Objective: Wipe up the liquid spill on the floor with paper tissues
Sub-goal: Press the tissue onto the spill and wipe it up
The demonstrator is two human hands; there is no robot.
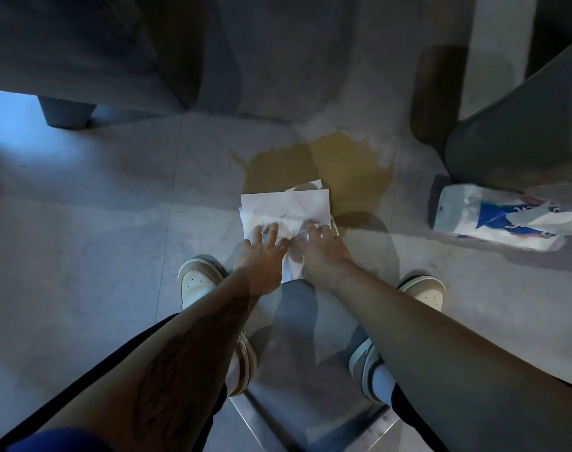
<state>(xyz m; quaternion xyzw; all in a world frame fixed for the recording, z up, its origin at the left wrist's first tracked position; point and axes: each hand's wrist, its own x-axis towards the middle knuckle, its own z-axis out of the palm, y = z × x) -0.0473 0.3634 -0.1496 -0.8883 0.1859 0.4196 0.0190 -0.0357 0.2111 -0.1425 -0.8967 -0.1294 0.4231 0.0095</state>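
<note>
A brownish liquid spill (340,164) spreads over the grey tiled floor in the middle of the view. White paper tissues (286,207) lie flat on its near edge, partly soaked and speckled dark. My left hand (261,252) presses on the tissues' near left part with fingers spread. My right hand (322,247) presses on the near right part, fingers also spread. Both hands lie side by side, palms down on the paper.
A plastic pack of paper tissues (493,216) lies on the floor at the right. A dark table base (513,132) stands behind it. A grey sofa with a leg (66,109) fills the upper left. My shoes (198,282) flank the hands.
</note>
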